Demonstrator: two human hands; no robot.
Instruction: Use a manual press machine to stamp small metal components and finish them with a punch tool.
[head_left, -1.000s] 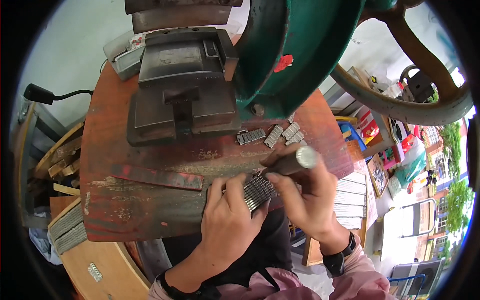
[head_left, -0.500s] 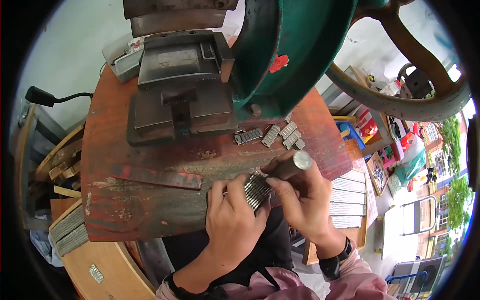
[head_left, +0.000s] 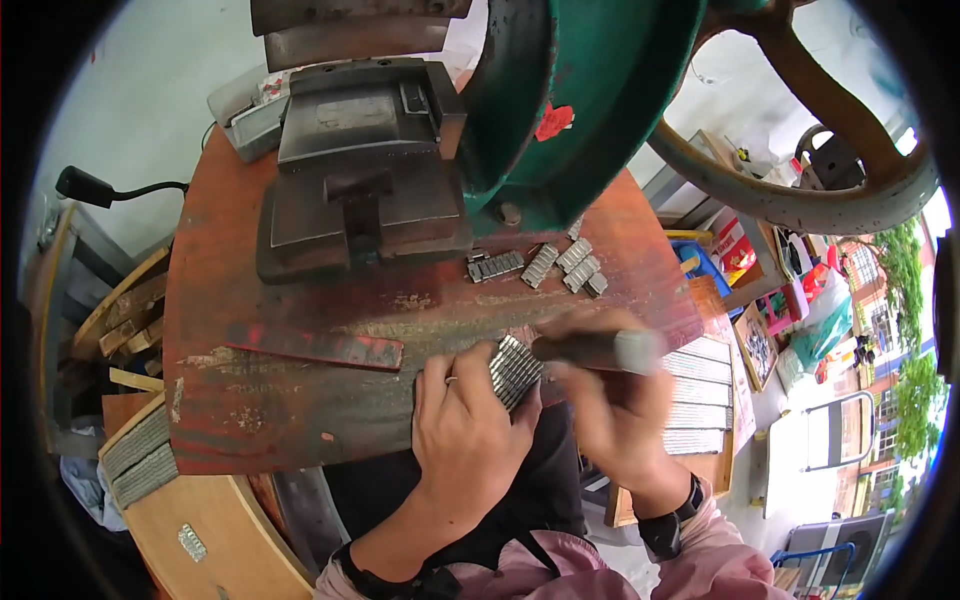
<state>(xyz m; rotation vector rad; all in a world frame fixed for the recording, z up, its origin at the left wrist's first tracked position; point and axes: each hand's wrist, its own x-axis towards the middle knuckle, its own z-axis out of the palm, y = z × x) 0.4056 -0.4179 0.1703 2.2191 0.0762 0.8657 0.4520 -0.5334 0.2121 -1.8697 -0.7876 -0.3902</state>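
My left hand is closed around a bundle of small silver ribbed metal pieces, held at the table's front edge. The pieces sit side by side in a compact block. In my right hand, blurred by motion, is a thick grey metal rod, lying nearly level with its round end to the right. Its left end is close to the bundle; whether they touch I cannot tell. Beyond my hands, several loose ribbed metal pieces lie on the worn red wooden table.
A green press with a steel die block stands at the back, its large handwheel jutting right. A flat red bar lies on the table's left. Trays of grey strips flank the table. A plastic bin sits far left.
The rod in my right hand has swung to the right and its round end has dropped lower. The bundle in my left hand shows more of its ribbed face.
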